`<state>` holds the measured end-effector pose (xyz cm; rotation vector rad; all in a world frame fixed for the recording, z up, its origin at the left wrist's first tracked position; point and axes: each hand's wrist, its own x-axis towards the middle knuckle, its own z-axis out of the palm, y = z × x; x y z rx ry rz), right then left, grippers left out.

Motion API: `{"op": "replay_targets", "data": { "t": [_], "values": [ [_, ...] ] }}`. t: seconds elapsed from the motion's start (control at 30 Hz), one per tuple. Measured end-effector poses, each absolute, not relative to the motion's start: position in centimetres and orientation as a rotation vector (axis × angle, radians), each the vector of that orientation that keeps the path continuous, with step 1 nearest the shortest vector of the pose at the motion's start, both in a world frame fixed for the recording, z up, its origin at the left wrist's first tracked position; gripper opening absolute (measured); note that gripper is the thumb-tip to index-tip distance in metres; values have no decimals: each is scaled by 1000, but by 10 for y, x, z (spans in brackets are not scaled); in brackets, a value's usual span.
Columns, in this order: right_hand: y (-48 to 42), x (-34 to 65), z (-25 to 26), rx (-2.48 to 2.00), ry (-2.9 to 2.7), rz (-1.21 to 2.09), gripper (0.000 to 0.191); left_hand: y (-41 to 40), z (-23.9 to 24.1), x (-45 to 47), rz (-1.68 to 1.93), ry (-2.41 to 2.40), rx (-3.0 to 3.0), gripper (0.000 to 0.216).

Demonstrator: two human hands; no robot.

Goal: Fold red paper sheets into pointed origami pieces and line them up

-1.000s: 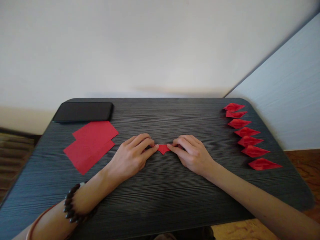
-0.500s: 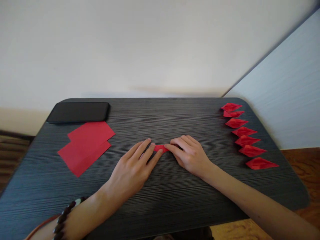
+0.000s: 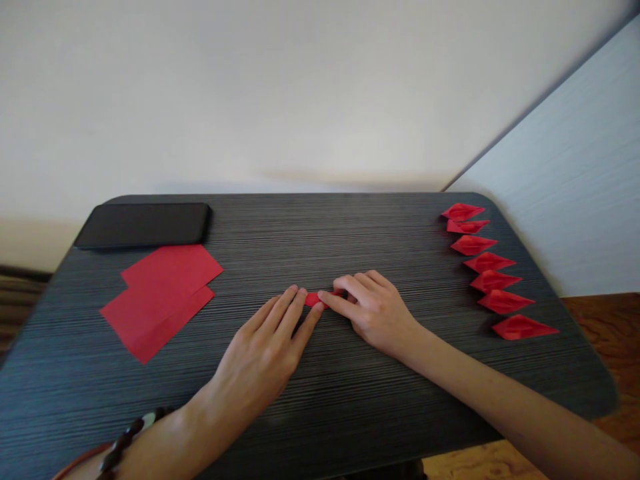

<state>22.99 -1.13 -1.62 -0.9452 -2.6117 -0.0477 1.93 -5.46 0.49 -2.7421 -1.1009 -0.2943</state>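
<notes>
Left hand point(image 3: 263, 343) and right hand point(image 3: 377, 310) flank a small folded red paper point(image 3: 313, 299) near the middle of a dark table point(image 3: 320, 400), as I follow on the head camera from afar. On my feed, the left is half open, fingers nearly straight and thumb set apart, its tips at the paper's left end; whether it pinches or merely presses, I cannot tell. Opposite, the right is curled closed on the other end, its thumb across the top and red showing by the forefinger. I see the paper directly between them, partly hidden by fingers. Overlapping red sheets point(image 3: 160, 287) lie at left beside a flat black slab point(image 3: 143, 225); seven folded red boats point(image 3: 505, 301) line the table's right side.
</notes>
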Motion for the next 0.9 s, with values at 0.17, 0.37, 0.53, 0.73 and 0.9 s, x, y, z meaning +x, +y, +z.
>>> {"op": "replay_targets", "data": {
  "t": [0.17, 0.37, 0.53, 0.73, 0.9],
  "values": [
    [-10, 233, -20, -997, -2514, 67, 30, -56, 5, 16, -262, -1114, -2772, 47],
    [-11, 236, -22, -960, -2482, 61, 28, -58, 5, 15, -262, -1135, -2783, 49],
    [-11, 235, -23, -1020, -2402, 85, 27, -54, 3, 13, -322, -1157, -2784, 46],
    [-11, 232, -19, -1028, -2422, 277, 27, -44, 1, 4, -446, -1204, -2854, 42],
    [-7, 233, -15, -949, -2498, 360, 26, -37, -1, 0, -570, -1204, -2890, 31]
  ]
}}
